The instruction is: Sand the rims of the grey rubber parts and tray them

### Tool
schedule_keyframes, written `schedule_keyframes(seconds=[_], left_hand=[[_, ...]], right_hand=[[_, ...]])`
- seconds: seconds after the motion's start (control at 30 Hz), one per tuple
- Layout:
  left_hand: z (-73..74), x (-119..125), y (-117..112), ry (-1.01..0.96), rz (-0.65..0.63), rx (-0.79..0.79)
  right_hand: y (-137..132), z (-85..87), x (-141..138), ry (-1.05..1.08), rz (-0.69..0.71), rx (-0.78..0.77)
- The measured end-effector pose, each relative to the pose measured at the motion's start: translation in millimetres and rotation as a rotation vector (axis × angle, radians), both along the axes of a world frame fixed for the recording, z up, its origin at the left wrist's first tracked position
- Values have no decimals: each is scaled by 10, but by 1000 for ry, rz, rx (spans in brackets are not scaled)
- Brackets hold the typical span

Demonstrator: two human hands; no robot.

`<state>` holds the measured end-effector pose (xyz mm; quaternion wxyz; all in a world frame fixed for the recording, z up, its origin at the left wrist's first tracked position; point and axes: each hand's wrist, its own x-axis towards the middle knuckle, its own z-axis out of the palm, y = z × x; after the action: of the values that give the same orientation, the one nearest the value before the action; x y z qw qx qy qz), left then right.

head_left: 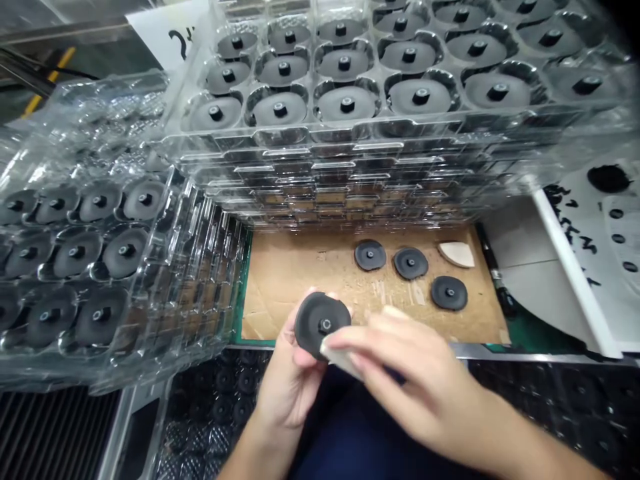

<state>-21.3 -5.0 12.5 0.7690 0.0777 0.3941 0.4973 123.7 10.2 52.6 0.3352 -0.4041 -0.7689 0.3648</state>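
Observation:
A round dark grey disc with a short hub in its middle [314, 321] is gripped by its rim in my left hand [294, 383], hub side up. My right hand [415, 373] pinches a small off-white pad [343, 360], whose edge meets the disc's face just below the hub. Beyond my hands, three similar discs lie on brown cardboard: one disc [370, 255] at centre, another disc [411, 263] beside it, and a third disc [449, 293] nearer on the right. A second off-white wedge-shaped pad [456, 254] rests behind that third disc.
Stacked clear plastic trays [330, 150] full of discs rise behind the cardboard [280, 273]. Another tray stack [185, 267] stands at the left. On the right are a white panel edge [575, 267] and a sheet with handwriting [575, 223]. More discs in trays sit below the bench edge.

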Motion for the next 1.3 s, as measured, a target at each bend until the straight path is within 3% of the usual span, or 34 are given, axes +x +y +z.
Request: schedule_keyframes(seconds=[0.07, 0.17, 0.3, 0.37, 0.47, 0.53, 0.6, 0.7, 0.73, 0.83, 0.93, 1.0, 1.1, 1.13, 1.23, 1.3], left_hand=[[-13, -1, 4, 2, 11, 11], [-2, 35, 4, 4, 35, 14], [47, 73, 8, 54, 34, -20], [56, 81, 10, 88, 77, -3], [38, 93, 1, 107, 93, -21], [12, 101, -10, 99, 82, -46], [-17, 110, -15, 98, 115, -29], [-51, 122, -1, 116, 184, 3], [-57, 125, 7, 122, 191, 1], [-64, 124, 25, 127, 187, 3], [-60, 118, 30, 120, 171, 10], [-55, 124, 28, 117, 156, 13], [-43, 160, 23, 93, 129, 25], [-37, 175, 20, 77, 114, 34], [-24, 193, 11, 29, 37, 35], [-30, 176, 7, 24, -2, 8]], right_hand=[[-48, 6, 107, -75, -90, -30], [-103, 24, 149, -154, -237, 88], [-122, 28, 94, -104, -133, 130], [-112, 29, 77, -110, -173, 87], [-100, 54, 71, -143, -215, 144], [-67, 35, 96, -87, -116, 137], [5, -85, 158, -44, -127, 23], [94, -476, 268, -99, -395, -150], [86, -637, 288, -109, -421, -174], [-71, -1068, 271, -109, -377, -230], [-231, -1211, 224, -89, -297, -275], [-217, -1071, 228, -71, -304, -291], [-61, -599, 243, -12, -385, -237], [-11, -424, 231, 40, -410, -150], [55, -47, 137, 68, -250, 109], [49, 34, 71, 29, -97, 98]])
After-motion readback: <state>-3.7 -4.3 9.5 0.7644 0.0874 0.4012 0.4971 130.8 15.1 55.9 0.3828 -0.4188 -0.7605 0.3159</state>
